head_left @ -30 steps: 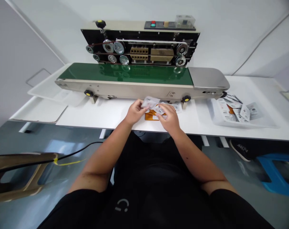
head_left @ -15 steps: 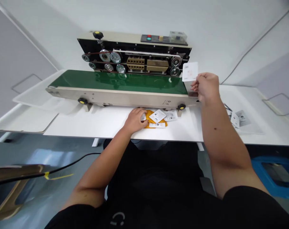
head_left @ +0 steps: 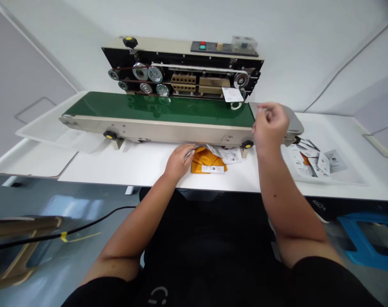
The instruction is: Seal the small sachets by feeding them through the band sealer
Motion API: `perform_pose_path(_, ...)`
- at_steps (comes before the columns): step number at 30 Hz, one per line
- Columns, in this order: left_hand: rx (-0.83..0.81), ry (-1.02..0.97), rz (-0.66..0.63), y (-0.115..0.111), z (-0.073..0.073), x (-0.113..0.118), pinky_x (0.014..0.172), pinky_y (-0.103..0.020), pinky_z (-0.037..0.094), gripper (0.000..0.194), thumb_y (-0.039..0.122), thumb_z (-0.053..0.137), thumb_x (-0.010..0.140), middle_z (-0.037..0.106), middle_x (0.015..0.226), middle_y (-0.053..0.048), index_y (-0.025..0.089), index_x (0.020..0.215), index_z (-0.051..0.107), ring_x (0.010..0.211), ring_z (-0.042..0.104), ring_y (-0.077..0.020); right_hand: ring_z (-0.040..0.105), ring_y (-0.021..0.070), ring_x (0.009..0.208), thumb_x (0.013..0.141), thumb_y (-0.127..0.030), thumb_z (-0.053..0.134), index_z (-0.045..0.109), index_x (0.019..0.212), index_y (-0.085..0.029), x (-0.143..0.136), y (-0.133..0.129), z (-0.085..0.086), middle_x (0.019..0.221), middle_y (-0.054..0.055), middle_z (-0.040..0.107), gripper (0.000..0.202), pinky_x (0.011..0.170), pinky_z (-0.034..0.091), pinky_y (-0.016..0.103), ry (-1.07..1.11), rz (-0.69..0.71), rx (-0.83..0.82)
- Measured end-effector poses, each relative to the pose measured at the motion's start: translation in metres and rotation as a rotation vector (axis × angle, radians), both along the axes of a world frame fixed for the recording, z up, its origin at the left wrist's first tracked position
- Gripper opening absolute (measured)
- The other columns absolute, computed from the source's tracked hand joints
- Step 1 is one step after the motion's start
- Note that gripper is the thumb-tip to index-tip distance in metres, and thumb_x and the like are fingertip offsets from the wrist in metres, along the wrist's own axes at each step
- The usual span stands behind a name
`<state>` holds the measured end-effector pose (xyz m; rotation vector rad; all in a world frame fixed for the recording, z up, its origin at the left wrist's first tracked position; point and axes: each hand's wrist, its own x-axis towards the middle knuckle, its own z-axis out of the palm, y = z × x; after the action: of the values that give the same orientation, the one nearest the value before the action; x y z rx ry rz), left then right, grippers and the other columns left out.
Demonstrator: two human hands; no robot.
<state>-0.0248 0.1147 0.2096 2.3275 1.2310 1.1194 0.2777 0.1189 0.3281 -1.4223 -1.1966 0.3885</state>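
Note:
A white printed packet (head_left: 233,94) lies at the right end of the sealing machine's rollers, above the green belt (head_left: 168,111), with no hand on it. My right hand (head_left: 271,123) is over the belt's right end, its fingers curled; whether anything is between them is hidden. On the table below the belt, my left hand (head_left: 180,160) pinches a packet seen edge-on. Beside its fingertips lie orange packets (head_left: 207,157), a white label-like packet (head_left: 212,169) on them, and another white packet (head_left: 233,156) just to the right.
The machine (head_left: 178,42) stands along the wall. On the right, a clear tray (head_left: 347,177) holds several white, silver and orange packets. Another clear tray (head_left: 40,128) is at the left. A blue stool (head_left: 354,238) and a wooden stool (head_left: 24,256) stand on the floor.
The white packet has left my right hand and is now at the machine's rollers. My right hand moved slightly down and left. A white packet on the orange ones shifted from its place beside my left hand.

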Motion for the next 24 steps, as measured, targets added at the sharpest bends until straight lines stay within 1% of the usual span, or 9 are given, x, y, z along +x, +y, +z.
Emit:
perform_pose_path(3,0.064,-0.167,0.098,0.000,0.004,-0.003,0.105,-0.045,0.056,0.033,0.043,0.051,0.110,0.076,0.112,-0.010,0.021,0.115,0.075,0.113,0.070,-0.0264,0.056,0.0131,0.060,0.102,-0.045,0.058,0.070,0.114,-0.023,-0.032,-0.043,-0.042,0.071,-0.001,0.057,0.027,0.057,0.046,0.027,-0.022,0.000,0.101)
perform_pose_path(6,-0.060,-0.420,0.165,0.000,0.004,-0.004,0.089,-0.037,0.061,0.039,0.055,0.054,0.109,0.075,0.104,-0.008,0.021,0.113,0.072,0.099,0.072,-0.0227,0.055,0.0133,0.059,0.097,-0.040,0.063,0.074,0.108,-0.023,-0.060,-0.068,-0.075,0.070,-0.001,0.060,0.023,0.057,0.046,0.028,0.016,0.120,-0.004)
perform_pose_path(9,-0.276,-0.682,0.054,0.001,0.001,-0.003,0.073,-0.031,0.061,0.044,0.063,0.065,0.101,0.075,0.102,-0.006,0.022,0.117,0.064,0.082,0.073,-0.0185,0.064,0.0153,0.066,0.092,-0.043,0.068,0.075,0.116,-0.023,-0.082,-0.072,-0.095,0.083,0.002,0.071,0.032,0.060,0.052,0.029,0.097,0.328,-0.234)
perform_pose_path(11,-0.359,-0.764,-0.066,0.001,-0.002,-0.001,0.075,-0.032,0.062,0.047,0.062,0.074,0.095,0.075,0.107,-0.006,0.022,0.117,0.061,0.085,0.074,-0.0183,0.068,0.0161,0.073,0.089,-0.046,0.072,0.073,0.127,-0.025,-0.094,-0.070,-0.102,0.102,0.005,0.076,0.044,0.064,0.056,0.030,0.156,0.448,-0.322)
perform_pose_path(13,-0.383,-0.750,-0.167,0.000,-0.002,0.001,0.084,-0.034,0.062,0.045,0.058,0.080,0.092,0.075,0.108,-0.006,0.021,0.110,0.062,0.093,0.075,-0.0194,0.070,0.0165,0.077,0.088,-0.048,0.073,0.070,0.132,-0.026,-0.106,-0.066,-0.106,0.116,0.006,0.076,0.049,0.063,0.056,0.030,0.228,0.513,-0.330)
perform_pose_path(16,-0.346,-0.639,-0.330,-0.002,0.001,0.001,0.096,-0.039,0.060,0.040,0.054,0.082,0.090,0.074,0.107,-0.008,0.020,0.099,0.065,0.106,0.073,-0.0231,0.072,0.0191,0.082,0.090,-0.046,0.069,0.073,0.116,-0.025,-0.118,-0.064,-0.102,0.106,0.006,0.076,0.034,0.066,0.058,0.032,0.288,0.502,-0.261)
perform_pose_path(18,-0.260,-0.530,-0.377,-0.002,0.004,0.000,0.104,-0.044,0.057,0.038,0.055,0.081,0.091,0.072,0.116,-0.011,0.020,0.098,0.068,0.116,0.070,-0.0259,0.073,0.0217,0.092,0.091,-0.043,0.069,0.075,0.102,-0.024,-0.116,-0.063,-0.092,0.100,0.006,0.075,0.023,0.077,0.061,0.036,0.208,0.467,-0.161)
perform_pose_path(21,-0.116,-0.300,-0.315,-0.001,0.006,0.000,0.112,-0.048,0.051,0.044,0.055,0.083,0.089,0.070,0.127,-0.013,0.021,0.114,0.070,0.124,0.065,-0.0295,0.071,0.0240,0.109,0.090,-0.038,0.072,0.074,0.094,-0.024,-0.093,-0.054,-0.062,0.110,0.006,0.075,0.015,0.087,0.062,0.038,0.083,0.398,0.018)
perform_pose_path(24,-0.059,-0.109,-0.269,0.002,0.003,0.004,0.114,-0.051,0.049,0.044,0.046,0.081,0.090,0.070,0.132,-0.013,0.021,0.123,0.068,0.127,0.063,-0.0315,0.073,0.0191,0.091,0.092,-0.035,0.073,0.072,0.100,-0.025,-0.050,-0.035,-0.018,0.101,0.004,0.074,0.014,0.071,0.061,0.031,0.123,0.308,0.067)
